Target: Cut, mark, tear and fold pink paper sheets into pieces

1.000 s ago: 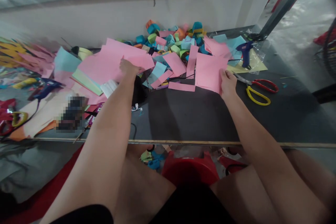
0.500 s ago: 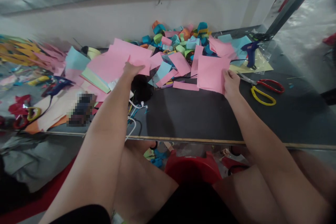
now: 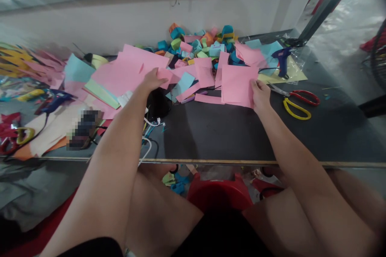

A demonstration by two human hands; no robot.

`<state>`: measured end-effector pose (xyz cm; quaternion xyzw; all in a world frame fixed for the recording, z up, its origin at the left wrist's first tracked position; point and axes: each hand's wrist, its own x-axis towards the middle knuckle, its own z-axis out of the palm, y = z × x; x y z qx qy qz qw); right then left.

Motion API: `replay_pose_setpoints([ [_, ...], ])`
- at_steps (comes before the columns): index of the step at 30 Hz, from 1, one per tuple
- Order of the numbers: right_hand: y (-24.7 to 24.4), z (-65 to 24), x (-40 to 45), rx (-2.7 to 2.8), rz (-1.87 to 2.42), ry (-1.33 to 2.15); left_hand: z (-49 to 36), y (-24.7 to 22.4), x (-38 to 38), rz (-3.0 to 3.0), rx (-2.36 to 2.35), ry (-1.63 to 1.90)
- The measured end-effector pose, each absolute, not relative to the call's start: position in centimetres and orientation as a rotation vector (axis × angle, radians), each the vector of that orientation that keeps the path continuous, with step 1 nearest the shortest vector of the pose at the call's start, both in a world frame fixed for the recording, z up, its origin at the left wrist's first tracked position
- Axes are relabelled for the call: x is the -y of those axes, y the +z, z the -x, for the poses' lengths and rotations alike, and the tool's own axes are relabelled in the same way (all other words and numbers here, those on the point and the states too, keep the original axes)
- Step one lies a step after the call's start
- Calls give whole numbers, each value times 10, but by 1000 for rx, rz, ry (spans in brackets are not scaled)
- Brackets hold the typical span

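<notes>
My right hand [image 3: 261, 93] pinches the right edge of a square pink paper stack [image 3: 238, 84], held just over the dark tabletop. At the centre left, my left hand [image 3: 152, 80] has its fingers closed on a small pink paper piece [image 3: 164, 75], beside a large pink sheet [image 3: 120, 66]. Between the hands lie pink paper strips [image 3: 209, 99] and a light blue paper piece [image 3: 185, 82]. A black object [image 3: 158, 103] sits under my left wrist, partly hidden by it. Scissors [image 3: 297, 102] with red and yellow handles rest right of my right hand.
Folded coloured paper pieces [image 3: 208, 44] are heaped against the wall. A blue glue gun [image 3: 282, 61] lies at the back right, another glue gun [image 3: 56, 100] at the left. White cables [image 3: 147, 144] hang near the table's front edge [image 3: 226, 161]. A red stool [image 3: 218, 192] stands below.
My left hand's spread fingers have closed on the small pink piece. A pink piece between the hands has turned more upright. My right hand keeps its hold, and the view has shifted slightly.
</notes>
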<state>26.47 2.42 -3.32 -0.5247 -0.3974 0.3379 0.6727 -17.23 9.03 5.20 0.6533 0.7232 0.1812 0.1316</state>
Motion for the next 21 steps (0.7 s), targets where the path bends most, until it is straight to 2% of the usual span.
replay_pose_setpoints([
  [8,-36,-263,-26,926,1166,777,169,95,-63,-1501,-2557,505],
  [12,-38,-264,-28,916,1163,741,145,116,-45,-1669,-2604,808],
  [14,-38,-266,-30,894,1169,696,120,116,-37,-1913,-2379,786],
  [16,-38,-269,-31,871,1165,669,88,104,-31,-2169,-1930,597],
  [18,-38,-271,-31,846,1146,678,58,82,-29,-2313,-1507,436],
  [21,-37,-271,-30,840,1131,703,26,42,-37,-2407,-1134,425],
])
